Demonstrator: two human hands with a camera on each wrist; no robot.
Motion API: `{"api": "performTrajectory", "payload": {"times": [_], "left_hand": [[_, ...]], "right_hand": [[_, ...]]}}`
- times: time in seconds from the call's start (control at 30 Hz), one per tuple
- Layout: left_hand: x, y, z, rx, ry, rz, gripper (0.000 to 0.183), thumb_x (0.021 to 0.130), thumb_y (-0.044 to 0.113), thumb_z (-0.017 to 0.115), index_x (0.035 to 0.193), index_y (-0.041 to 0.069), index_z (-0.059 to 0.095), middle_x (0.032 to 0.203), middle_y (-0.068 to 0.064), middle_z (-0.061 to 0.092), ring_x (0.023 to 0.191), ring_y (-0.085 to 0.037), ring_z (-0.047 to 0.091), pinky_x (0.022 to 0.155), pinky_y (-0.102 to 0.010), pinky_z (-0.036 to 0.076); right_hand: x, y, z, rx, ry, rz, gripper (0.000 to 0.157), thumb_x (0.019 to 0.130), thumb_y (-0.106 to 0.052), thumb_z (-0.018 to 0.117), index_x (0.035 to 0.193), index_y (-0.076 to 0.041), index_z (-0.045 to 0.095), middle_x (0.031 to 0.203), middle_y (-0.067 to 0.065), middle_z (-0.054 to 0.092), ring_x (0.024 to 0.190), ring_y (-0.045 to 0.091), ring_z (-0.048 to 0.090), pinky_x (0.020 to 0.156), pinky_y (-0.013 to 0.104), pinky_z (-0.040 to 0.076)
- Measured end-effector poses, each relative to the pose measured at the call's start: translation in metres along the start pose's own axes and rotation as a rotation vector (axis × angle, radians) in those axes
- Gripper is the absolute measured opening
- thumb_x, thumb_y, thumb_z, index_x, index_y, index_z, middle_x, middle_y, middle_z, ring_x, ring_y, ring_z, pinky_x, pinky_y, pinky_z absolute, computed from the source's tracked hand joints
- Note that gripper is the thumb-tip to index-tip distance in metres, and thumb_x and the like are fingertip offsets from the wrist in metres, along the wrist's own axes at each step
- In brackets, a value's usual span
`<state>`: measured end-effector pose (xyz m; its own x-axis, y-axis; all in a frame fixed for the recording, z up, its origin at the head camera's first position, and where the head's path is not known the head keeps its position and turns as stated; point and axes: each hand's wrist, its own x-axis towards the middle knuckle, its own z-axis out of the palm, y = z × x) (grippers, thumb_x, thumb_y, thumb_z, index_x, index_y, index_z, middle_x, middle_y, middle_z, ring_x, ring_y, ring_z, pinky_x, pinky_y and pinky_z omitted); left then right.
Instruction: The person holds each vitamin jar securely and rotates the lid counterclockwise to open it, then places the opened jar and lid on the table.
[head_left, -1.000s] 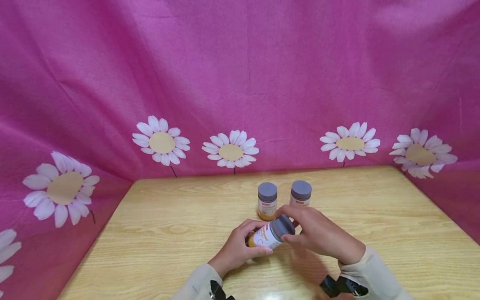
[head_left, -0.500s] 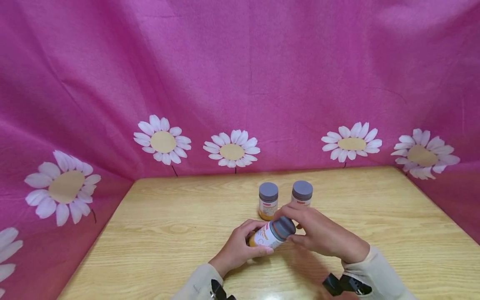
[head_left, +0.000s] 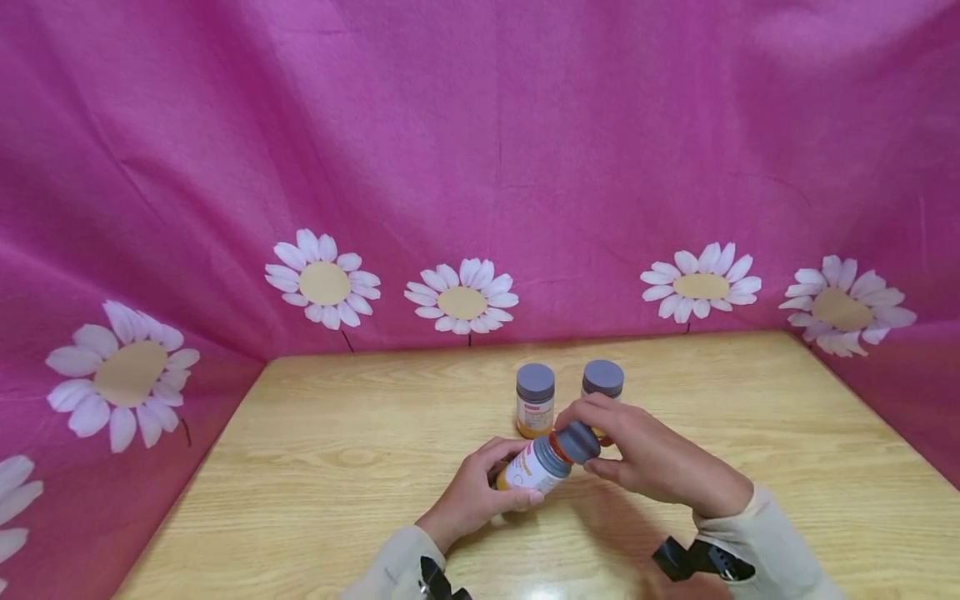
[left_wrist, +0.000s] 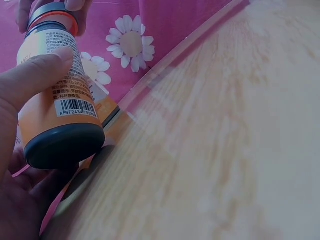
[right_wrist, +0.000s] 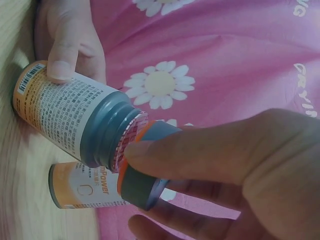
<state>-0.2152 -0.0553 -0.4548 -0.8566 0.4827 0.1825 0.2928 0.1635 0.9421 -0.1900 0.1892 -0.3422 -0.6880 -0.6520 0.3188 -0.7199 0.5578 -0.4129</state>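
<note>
My left hand (head_left: pixel 480 487) grips a supplement bottle (head_left: pixel 531 468) round its white and orange label, tilted with the mouth toward the upper right. In the right wrist view, the bottle's threaded neck (right_wrist: pixel 116 127) is exposed, and a red-and-white patterned seal (right_wrist: pixel 131 137) covers its mouth. My right hand (head_left: pixel 648 454) pinches the grey screw cap (head_left: pixel 579 442) between thumb and fingers. The cap has an orange-red inner rim and sits just off the neck, with a narrow gap showing. A barcode (left_wrist: pixel 75 107) shows near the bottle's dark base in the left wrist view.
Two similar capped bottles stand upright behind the hands: one on the left (head_left: pixel 536 404), and one on the right (head_left: pixel 602 379) partly hidden by my right hand. The wooden table (head_left: pixel 337 467) meets a pink flowered cloth (head_left: pixel 570 167) at its back and sides.
The cap has come off the bottle's neck, as my right hand has drawn it slightly up and to the right. My left hand holds the bottle in nearly the same place.
</note>
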Motion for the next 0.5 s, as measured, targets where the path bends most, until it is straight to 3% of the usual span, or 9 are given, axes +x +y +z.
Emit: {"api": "performTrajectory", "payload": {"times": [0.27,0.5], "left_hand": [[-0.001,-0.011,-0.006,0.038,0.048,0.044,0.055,0.078,0.030,0.082,0.129,0.028,0.059,0.118,0.006,0.059,0.102,-0.015,0.058,0.086,-0.031,0.049],[-0.007,-0.013,-0.024,0.052,0.147,-0.002,0.053,0.079,0.026,0.081,0.127,0.030,0.060,0.117,0.005,0.058,0.104,-0.018,0.057,0.086,-0.032,0.048]], "right_hand": [[-0.004,0.004,0.000,0.023,0.003,0.081,0.046,0.077,0.001,0.074,0.115,-0.019,0.057,0.109,-0.001,0.055,0.095,0.017,0.058,0.076,0.031,0.053],[-0.009,0.008,-0.002,0.039,-0.018,0.125,0.045,0.078,-0.001,0.074,0.115,-0.019,0.057,0.113,0.002,0.056,0.097,0.019,0.058,0.074,0.031,0.053]]}}
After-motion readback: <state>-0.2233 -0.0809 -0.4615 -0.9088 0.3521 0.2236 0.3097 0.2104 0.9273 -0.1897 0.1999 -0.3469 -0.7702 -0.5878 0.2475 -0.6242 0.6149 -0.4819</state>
